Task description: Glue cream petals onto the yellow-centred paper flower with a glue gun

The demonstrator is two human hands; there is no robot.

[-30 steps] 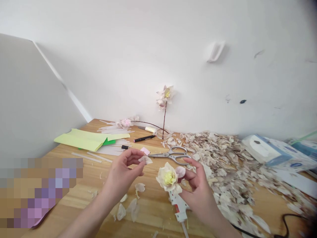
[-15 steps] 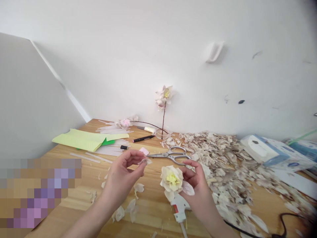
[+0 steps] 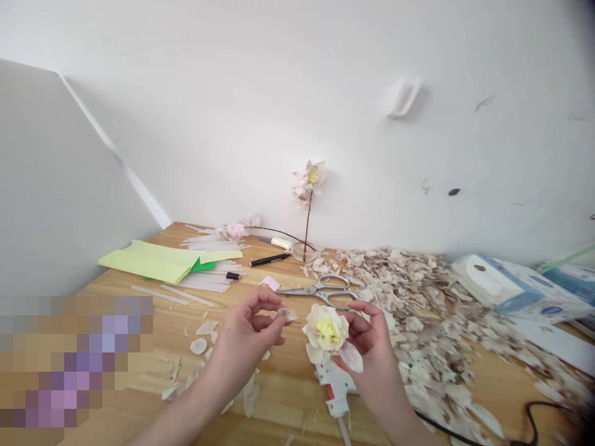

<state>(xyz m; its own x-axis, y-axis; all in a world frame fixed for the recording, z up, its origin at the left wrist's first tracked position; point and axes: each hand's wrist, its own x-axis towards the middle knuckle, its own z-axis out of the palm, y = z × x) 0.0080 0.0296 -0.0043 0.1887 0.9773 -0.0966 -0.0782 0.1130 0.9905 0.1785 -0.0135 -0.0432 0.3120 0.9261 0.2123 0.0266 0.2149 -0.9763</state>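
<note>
My left hand (image 3: 248, 337) pinches a small pale petal (image 3: 287, 314) between thumb and fingertips, just left of a cream flower with a yellow centre (image 3: 326, 329). My right hand (image 3: 372, 356) holds that flower from behind, with a loose pinkish petal (image 3: 350, 357) hanging at its lower right. Both hands hover above a wooden table (image 3: 139, 371). A white glue gun (image 3: 335, 390) lies on the table directly under the flower.
Metal scissors (image 3: 325, 290) lie just beyond the hands. A big heap of pale petals (image 3: 418, 297) covers the right half. Green paper (image 3: 162, 261), glue sticks (image 3: 199, 282), a black marker (image 3: 269, 259), a stemmed flower (image 3: 310, 179) and tissue boxes (image 3: 511, 282) stand further back.
My left hand has carried its petal rightwards and down, closer to the flower. My right hand has turned the flower slightly and lowered it. The view has shifted a little.
</note>
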